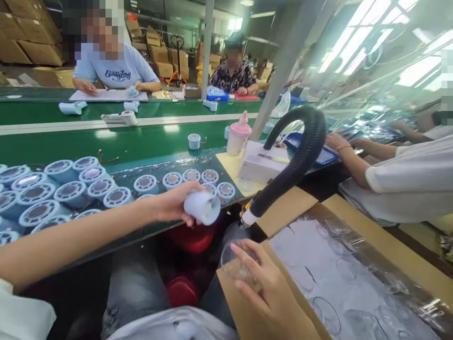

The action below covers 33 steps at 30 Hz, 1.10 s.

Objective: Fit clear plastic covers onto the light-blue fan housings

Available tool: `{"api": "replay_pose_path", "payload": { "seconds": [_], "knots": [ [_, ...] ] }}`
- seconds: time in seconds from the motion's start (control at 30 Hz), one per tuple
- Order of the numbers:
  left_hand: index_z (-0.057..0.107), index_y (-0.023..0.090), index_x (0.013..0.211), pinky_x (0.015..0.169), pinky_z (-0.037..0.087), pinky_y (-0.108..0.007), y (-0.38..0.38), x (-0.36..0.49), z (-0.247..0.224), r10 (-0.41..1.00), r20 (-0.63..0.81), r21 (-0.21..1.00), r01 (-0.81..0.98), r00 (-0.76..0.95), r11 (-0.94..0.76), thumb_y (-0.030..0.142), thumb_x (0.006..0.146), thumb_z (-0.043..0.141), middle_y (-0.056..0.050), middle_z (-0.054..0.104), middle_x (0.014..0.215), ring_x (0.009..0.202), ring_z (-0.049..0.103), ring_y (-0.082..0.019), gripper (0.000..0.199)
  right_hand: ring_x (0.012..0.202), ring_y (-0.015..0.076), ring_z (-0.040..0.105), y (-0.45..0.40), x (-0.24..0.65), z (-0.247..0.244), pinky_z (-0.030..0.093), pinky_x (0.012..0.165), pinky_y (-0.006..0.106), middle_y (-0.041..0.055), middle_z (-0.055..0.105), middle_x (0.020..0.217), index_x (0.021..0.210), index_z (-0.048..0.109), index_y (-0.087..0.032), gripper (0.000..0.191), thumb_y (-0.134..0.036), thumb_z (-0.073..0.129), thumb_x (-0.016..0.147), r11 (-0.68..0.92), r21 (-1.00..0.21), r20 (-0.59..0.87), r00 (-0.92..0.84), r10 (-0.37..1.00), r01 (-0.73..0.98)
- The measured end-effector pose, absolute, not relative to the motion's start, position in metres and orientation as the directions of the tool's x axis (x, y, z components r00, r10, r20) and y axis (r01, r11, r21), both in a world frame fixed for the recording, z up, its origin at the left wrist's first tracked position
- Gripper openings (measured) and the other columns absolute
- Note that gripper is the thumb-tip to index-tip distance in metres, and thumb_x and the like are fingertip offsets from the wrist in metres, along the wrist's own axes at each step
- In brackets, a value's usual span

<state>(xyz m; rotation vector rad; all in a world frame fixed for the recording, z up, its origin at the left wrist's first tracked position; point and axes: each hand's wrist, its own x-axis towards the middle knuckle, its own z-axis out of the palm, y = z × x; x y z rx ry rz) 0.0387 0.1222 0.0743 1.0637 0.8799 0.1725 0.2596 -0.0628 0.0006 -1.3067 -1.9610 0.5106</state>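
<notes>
My left hand [177,202] is closed around a light blue plastic cylinder housing [201,207], tilted with its open end towards the lower right. It hangs over the bench edge, close to the metal-and-white nozzle [247,217] of a black corrugated hose [300,151]. Lower down, the fingers of my right hand [265,278] grip a thin clear round plastic cover [229,255]. That hand is above the flap of a cardboard box [233,297], where similar clear pieces [327,314] lie on white sheeting. Several light blue cylinders with slotted round ends [71,190] stand on the bench to the left.
Beyond is a green conveyor belt [148,141] carrying a few housings. A pink-topped bottle [239,134] and a white box [264,160] stand by the hose. Two people [109,71] sit across the belt; another person's arm [357,158] reaches to a blue tray [325,155] at right.
</notes>
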Motion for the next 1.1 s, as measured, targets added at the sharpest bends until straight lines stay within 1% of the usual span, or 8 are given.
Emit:
{"api": "replay_pose_path", "payload": {
  "seconds": [0.13,0.27,0.37,0.47,0.6,0.77,0.97,1.1],
  "knots": [
    [0.058,0.015,0.098,0.041,0.043,-0.021,0.052,0.026,0.050,0.393,-0.575,0.812,0.443,0.718,0.380,0.051,0.085,0.047,0.000,0.056,0.069,0.046,0.047,-0.009,0.039,0.113,0.0324,0.058,-0.048,0.224,0.015,0.055,0.088,0.047,0.0177,0.052,0.132,0.133,0.056,-0.025,0.046,-0.023,0.055,0.088,0.464,-0.398,0.421,-0.292,0.859,0.791],
    [0.065,0.018,0.103,0.083,0.050,-0.032,0.027,0.026,0.044,0.522,-0.329,0.843,0.493,0.787,-0.213,0.036,0.090,0.048,-0.007,0.060,0.104,0.090,0.059,-0.019,0.028,0.107,0.0343,0.059,-0.041,0.217,0.016,0.058,0.081,0.048,0.0174,0.055,0.131,0.116,0.066,-0.019,0.034,-0.019,0.060,0.083,0.362,-0.426,0.209,-0.299,0.931,0.829],
    [0.066,0.019,0.108,0.091,0.045,-0.036,0.024,0.025,0.040,0.590,-0.196,0.742,0.512,0.783,-0.433,0.030,0.089,0.051,-0.009,0.058,0.112,0.098,0.058,-0.022,0.026,0.111,0.0346,0.057,-0.042,0.221,0.011,0.056,0.082,0.047,0.0141,0.059,0.129,0.085,0.071,-0.019,0.014,-0.009,0.067,0.076,0.315,-0.495,0.099,-0.308,0.946,0.810],
    [0.062,0.019,0.113,0.087,0.046,-0.032,0.024,0.023,0.031,0.636,-0.098,0.821,0.423,0.765,-0.383,0.031,0.086,0.061,-0.007,0.060,0.107,0.096,0.058,-0.019,0.030,0.111,0.0296,0.059,-0.046,0.223,0.010,0.054,0.088,0.042,0.0110,0.059,0.125,0.070,0.065,-0.019,0.011,-0.013,0.074,0.073,0.262,-0.669,0.063,-0.298,0.953,0.696],
    [0.060,0.021,0.118,0.085,0.047,-0.033,0.025,0.019,0.010,0.697,0.006,0.900,0.299,0.717,-0.316,0.044,0.066,0.080,-0.006,0.056,0.105,0.097,0.056,-0.020,0.061,0.100,0.0212,0.065,-0.049,0.224,0.017,0.053,0.085,0.033,0.0092,0.063,0.111,0.066,0.064,-0.019,0.020,-0.023,0.062,0.086,0.156,-0.845,0.074,-0.177,0.981,0.511],
    [0.064,0.021,0.115,0.089,0.046,-0.037,0.022,0.014,-0.011,0.692,0.102,0.858,0.289,0.714,-0.425,0.051,0.060,0.082,-0.005,0.044,0.100,0.097,0.048,-0.021,0.065,0.094,0.0216,0.067,-0.051,0.221,0.013,0.055,0.077,0.030,0.0105,0.067,0.103,0.065,0.069,-0.019,0.024,-0.026,0.060,0.086,0.099,-0.858,0.063,-0.088,0.994,0.504],
    [0.064,0.023,0.115,0.089,0.048,-0.040,0.016,0.010,-0.023,0.766,0.134,0.872,0.293,0.629,-0.393,0.051,0.059,0.082,-0.005,0.043,0.099,0.097,0.049,-0.021,0.065,0.092,0.0234,0.069,-0.058,0.207,0.003,0.057,0.077,0.032,0.0151,0.068,0.112,0.072,0.073,-0.017,0.018,-0.026,0.062,0.084,0.203,-0.773,0.239,-0.021,0.971,0.601],
    [0.065,0.024,0.118,0.097,0.047,-0.046,0.018,0.006,-0.030,0.717,0.219,0.854,0.226,0.662,-0.469,0.047,0.059,0.084,-0.009,0.047,0.110,0.107,0.052,-0.026,0.066,0.086,0.0207,0.070,-0.054,0.210,0.013,0.057,0.066,0.028,0.0112,0.072,0.101,0.068,0.074,-0.019,0.018,-0.021,0.061,0.080,0.043,-0.896,0.053,0.010,0.999,0.443]
  ]
}}
